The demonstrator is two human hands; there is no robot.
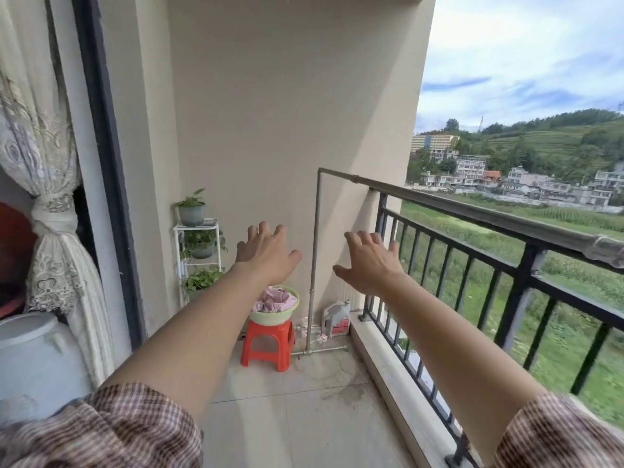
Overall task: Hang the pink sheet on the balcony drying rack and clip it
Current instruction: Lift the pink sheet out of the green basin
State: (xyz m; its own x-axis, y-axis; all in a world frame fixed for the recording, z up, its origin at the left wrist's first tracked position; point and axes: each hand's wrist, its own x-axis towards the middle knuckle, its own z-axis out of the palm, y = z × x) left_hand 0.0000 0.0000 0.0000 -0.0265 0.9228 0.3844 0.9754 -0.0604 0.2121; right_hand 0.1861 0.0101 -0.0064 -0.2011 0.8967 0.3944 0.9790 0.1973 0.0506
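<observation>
Pink crumpled sheet (274,299) is sitting bunched up in a pale green round plastic basin (274,315), which rests on top of a small red plastic stool (267,342) at the lower middle of the frame, right against the beige wall. Both arms are stretched out in front with checked brown sleeves pushed up near the bottom corners. Left hand (266,253) is palm down with fingers spread wide, holding nothing and touching nothing, hovering in the picture just above the basin. Right hand (369,261) is the same deal: fingers splayed, empty, floating mid-frame beside the thin grey metal pipe drying rack (314,251), whose upright runs between the two hands and whose top bar heads toward the right along the black metal balcony railing (506,265). Left of the stool there's a white wire plant stand (216,228) with potted green plants, and a white jug (336,317) sits in the corner by the rack's foot.
</observation>
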